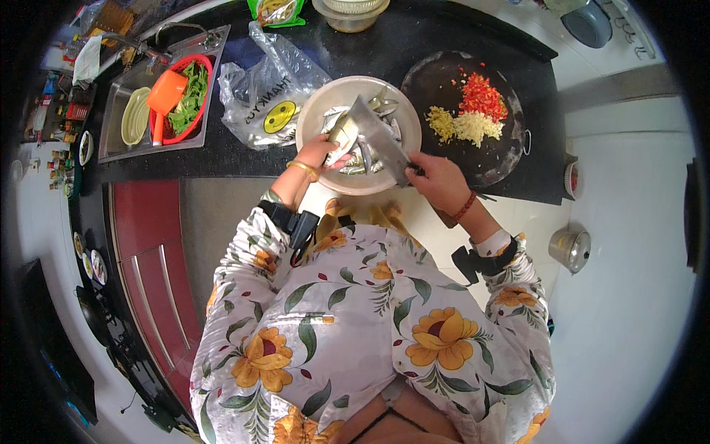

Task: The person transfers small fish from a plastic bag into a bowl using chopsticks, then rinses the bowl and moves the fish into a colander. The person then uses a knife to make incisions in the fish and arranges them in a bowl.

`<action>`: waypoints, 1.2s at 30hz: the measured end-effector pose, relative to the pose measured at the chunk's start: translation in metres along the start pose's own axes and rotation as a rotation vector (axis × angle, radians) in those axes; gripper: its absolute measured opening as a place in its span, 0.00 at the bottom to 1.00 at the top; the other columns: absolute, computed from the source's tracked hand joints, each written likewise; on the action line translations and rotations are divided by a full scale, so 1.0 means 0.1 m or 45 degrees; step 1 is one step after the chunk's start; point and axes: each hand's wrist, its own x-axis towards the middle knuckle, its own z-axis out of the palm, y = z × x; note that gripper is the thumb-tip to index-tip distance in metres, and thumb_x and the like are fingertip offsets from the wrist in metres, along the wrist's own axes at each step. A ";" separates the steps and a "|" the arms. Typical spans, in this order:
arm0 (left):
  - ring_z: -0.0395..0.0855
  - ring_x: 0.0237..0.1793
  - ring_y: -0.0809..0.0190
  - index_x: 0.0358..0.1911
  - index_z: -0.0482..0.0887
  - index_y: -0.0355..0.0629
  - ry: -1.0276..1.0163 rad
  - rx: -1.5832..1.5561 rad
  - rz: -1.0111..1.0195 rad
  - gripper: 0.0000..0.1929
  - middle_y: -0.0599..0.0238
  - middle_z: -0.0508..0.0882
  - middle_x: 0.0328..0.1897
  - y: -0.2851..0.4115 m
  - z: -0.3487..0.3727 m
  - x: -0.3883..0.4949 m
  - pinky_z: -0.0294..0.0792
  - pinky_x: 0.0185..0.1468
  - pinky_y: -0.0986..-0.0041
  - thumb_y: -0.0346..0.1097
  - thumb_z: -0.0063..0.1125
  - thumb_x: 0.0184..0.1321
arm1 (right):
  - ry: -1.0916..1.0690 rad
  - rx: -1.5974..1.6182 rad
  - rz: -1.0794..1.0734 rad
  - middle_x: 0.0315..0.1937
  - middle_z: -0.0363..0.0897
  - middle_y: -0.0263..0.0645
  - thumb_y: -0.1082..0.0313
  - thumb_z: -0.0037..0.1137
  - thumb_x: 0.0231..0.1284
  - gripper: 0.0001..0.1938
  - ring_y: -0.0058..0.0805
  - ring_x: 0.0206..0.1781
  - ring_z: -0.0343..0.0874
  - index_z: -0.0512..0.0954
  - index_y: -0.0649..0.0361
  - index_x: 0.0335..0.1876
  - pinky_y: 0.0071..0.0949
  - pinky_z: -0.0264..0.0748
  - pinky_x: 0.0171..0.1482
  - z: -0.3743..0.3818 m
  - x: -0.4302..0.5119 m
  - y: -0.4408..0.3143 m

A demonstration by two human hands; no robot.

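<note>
My left hand point(321, 152) grips a small silvery fish point(344, 135) over a pale round basin point(309, 105). In my right hand point(438, 176) is a cleaver point(380, 139), its broad blade slanting across the basin with the tip beside the held fish. Several more small fish point(363, 158) lie inside the basin, partly hidden by the blade. Left of the basin sits a clear plastic bag point(277, 72) with a yellow smiley print; pale contents show through it. The cleaver's handle is mostly hidden in my fist.
On the right, a dark round chopping board point(471, 164) bears chopped red chili point(481, 97), minced garlic point(471, 129) and minced ginger point(441, 125). A sink point(122, 102) at left holds a red basket point(208, 66) of leafy greens and an orange dipper point(168, 91). A lidded pot point(569, 251) stands at right.
</note>
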 end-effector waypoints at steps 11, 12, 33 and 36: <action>0.80 0.23 0.64 0.38 0.77 0.40 0.156 0.365 -0.035 0.12 0.66 0.80 0.26 -0.11 -0.08 0.66 0.73 0.22 0.70 0.36 0.62 0.54 | 0.162 -0.062 -0.022 0.30 0.78 0.48 0.59 0.49 0.58 0.14 0.48 0.37 0.77 0.75 0.56 0.45 0.43 0.73 0.37 0.16 0.28 0.19; 0.80 0.24 0.66 0.38 0.77 0.40 0.026 0.403 0.133 0.11 0.67 0.81 0.28 -0.10 -0.09 0.68 0.72 0.26 0.75 0.35 0.61 0.54 | 0.163 -0.065 -0.026 0.30 0.78 0.48 0.59 0.49 0.58 0.13 0.49 0.36 0.77 0.75 0.56 0.44 0.43 0.73 0.37 0.16 0.28 0.18; 0.79 0.33 0.69 0.47 0.78 0.37 0.010 -0.049 0.328 0.16 0.66 0.83 0.36 -0.13 0.26 0.15 0.70 0.38 0.78 0.26 0.59 0.53 | 0.279 -0.074 -0.063 0.27 0.77 0.49 0.62 0.49 0.55 0.10 0.52 0.33 0.76 0.72 0.59 0.37 0.46 0.72 0.35 0.20 0.55 -0.15; 0.80 0.32 0.66 0.45 0.77 0.37 0.003 -0.089 0.303 0.14 0.63 0.83 0.36 -0.04 0.19 0.12 0.74 0.36 0.75 0.26 0.58 0.53 | 0.170 -0.089 -0.082 0.27 0.77 0.48 0.62 0.49 0.55 0.11 0.51 0.32 0.77 0.73 0.59 0.39 0.45 0.72 0.34 0.17 0.39 -0.13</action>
